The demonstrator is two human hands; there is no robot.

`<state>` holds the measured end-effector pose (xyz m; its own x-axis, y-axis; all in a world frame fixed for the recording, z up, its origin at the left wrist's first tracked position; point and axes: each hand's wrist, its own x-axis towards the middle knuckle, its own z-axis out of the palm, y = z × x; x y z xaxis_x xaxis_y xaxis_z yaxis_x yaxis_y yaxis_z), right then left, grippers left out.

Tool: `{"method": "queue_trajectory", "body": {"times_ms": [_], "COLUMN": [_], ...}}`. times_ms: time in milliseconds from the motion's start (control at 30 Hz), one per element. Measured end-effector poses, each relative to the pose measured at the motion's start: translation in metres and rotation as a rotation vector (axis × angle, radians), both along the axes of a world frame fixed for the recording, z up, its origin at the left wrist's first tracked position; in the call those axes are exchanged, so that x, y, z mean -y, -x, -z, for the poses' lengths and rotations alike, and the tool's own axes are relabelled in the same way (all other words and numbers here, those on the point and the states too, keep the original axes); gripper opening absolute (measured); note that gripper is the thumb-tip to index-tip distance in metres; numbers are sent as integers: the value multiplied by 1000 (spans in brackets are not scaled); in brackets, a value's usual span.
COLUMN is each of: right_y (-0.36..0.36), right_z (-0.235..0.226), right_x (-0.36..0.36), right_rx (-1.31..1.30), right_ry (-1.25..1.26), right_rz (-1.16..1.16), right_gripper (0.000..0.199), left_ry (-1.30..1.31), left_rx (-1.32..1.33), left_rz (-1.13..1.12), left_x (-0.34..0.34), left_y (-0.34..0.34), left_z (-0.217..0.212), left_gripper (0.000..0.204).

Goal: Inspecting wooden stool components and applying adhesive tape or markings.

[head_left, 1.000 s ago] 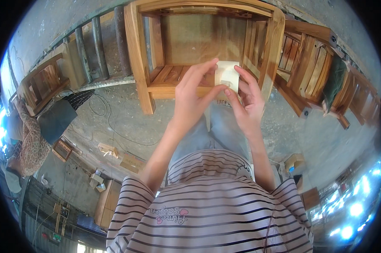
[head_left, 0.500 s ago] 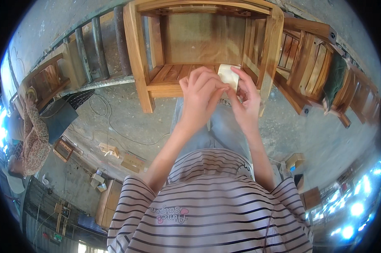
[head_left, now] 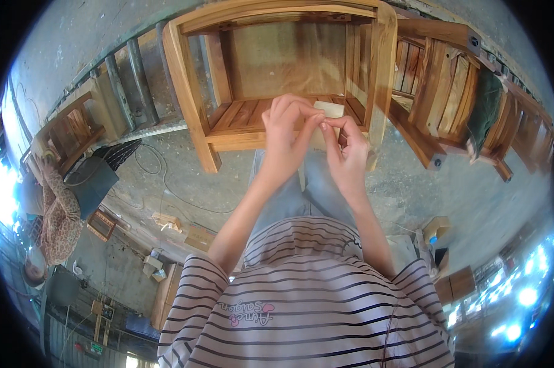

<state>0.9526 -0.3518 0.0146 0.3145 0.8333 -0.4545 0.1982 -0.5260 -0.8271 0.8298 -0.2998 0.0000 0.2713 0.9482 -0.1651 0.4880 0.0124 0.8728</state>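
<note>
Head view | left hand (head_left: 286, 132) and right hand (head_left: 348, 153) fingers pinched on pale folded sheet (head_left: 329, 109) | likely light, floppy; grip near edge | wooden chair frame (head_left: 194, 104) beyond

Both forearms reach forward, left hand (head_left: 287, 132) and right hand (head_left: 348, 153) fingertips meeting.

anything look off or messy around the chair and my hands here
Mostly fine. Both hands pinch a pale folded sheet over the wooden chair. Small wood scraps and loose cable litter the floor.
</note>
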Motion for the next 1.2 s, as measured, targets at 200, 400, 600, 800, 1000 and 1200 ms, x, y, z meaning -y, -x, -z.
{"method": "queue_trajectory", "body": {"times_ms": [200, 400, 600, 800, 1000, 1200], "right_y": [-21, -46, -70, -70, -82, -97], "right_z": [4, 7, 11, 7, 21, 21], "right_x": [-9, -24, -25, 4, 0, 6], "right_rx": [-1, 20, -16, -223, -277, -285], "right_ry": [-62, -150, -186, 181, 98, 123], "right_rz": [230, 403, 535, 500, 480, 478], "right_gripper": [5, 5, 5, 7, 6, 6], "left_ry": [33, -14, -220, -59, -241, -262], "left_rx": [127, 199, 260, 59, -224, -248], "left_rz": [31, 19, -65, -52, 171, 268], "left_x": [-21, -32, -70, -184, -202, -217], "left_y": [-48, -91, -131, -108, -136, -131], "left_z": [3, 12, 8, 53, 119, 126], "left_gripper": [6, 6, 4, 46, 13, 92]}}
